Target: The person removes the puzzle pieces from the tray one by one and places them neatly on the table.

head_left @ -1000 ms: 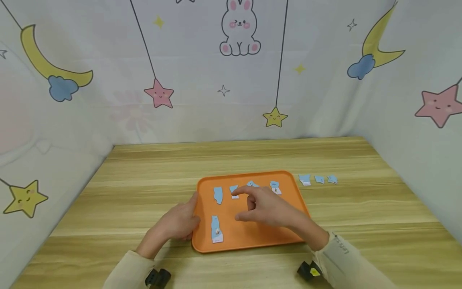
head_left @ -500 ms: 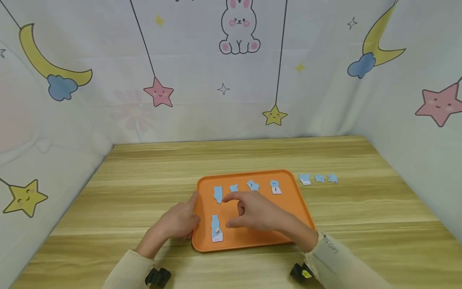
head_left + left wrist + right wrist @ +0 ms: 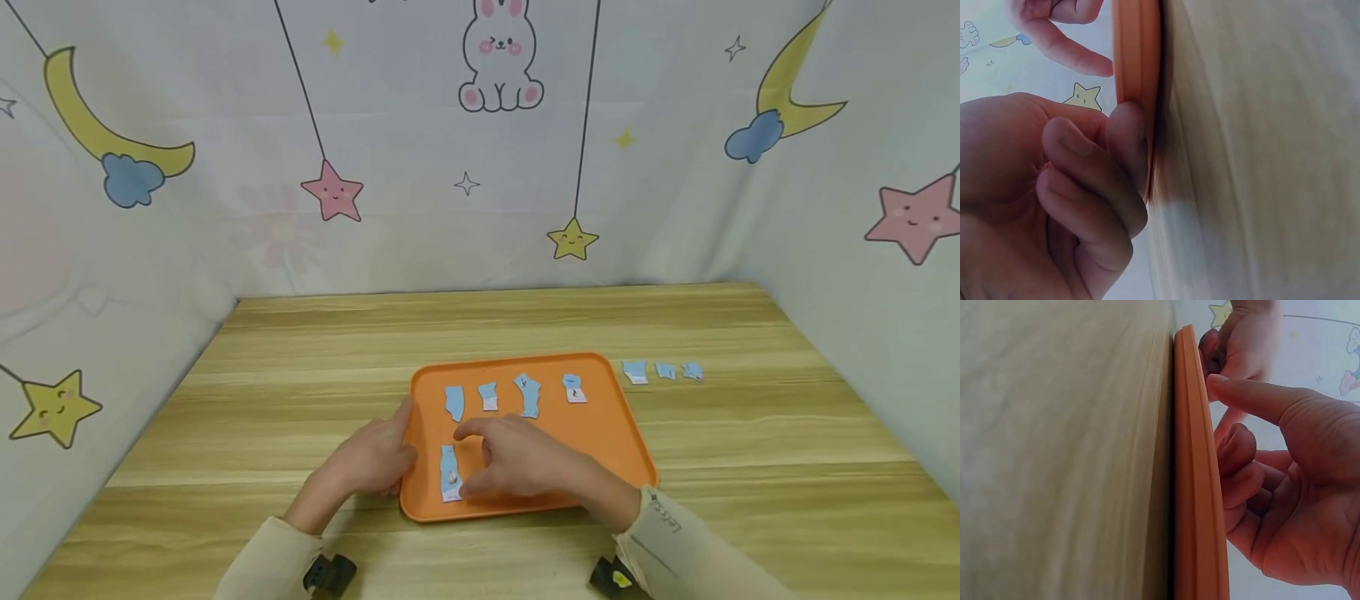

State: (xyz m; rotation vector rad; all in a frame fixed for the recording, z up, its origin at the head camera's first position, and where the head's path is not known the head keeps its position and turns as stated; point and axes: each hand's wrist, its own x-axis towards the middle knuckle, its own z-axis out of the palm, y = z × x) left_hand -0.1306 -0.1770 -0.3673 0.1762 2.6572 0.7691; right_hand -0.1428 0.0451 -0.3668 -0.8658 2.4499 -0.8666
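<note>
An orange tray (image 3: 600, 433) lies on the wooden table, bearing several light-blue puzzle pieces. My left hand (image 3: 372, 454) grips the tray's left rim; in the left wrist view its fingers (image 3: 1091, 187) curl at the tray's side. Over the tray's front half is my right hand (image 3: 517, 454), index finger and thumb spread apart, other fingers curled in. Its thumb tip is right at the lower end of a tall blue-and-white puzzle strip (image 3: 449, 467). Behind it in a row are a blue piece (image 3: 453, 402), a small piece (image 3: 488, 396), a jagged piece (image 3: 529, 394) and a blue-and-white piece (image 3: 573, 388).
Right of the tray, on the table (image 3: 315, 342), lie three more pieces: a larger one (image 3: 634, 372), a small one (image 3: 665, 371) and a jagged one (image 3: 692, 371). A patterned cloth (image 3: 405, 250) hangs around the back and sides.
My right hand has moved left and toward the front of the tray, uncovering the small and jagged pieces of the back row. The left hand has stayed on the rim.
</note>
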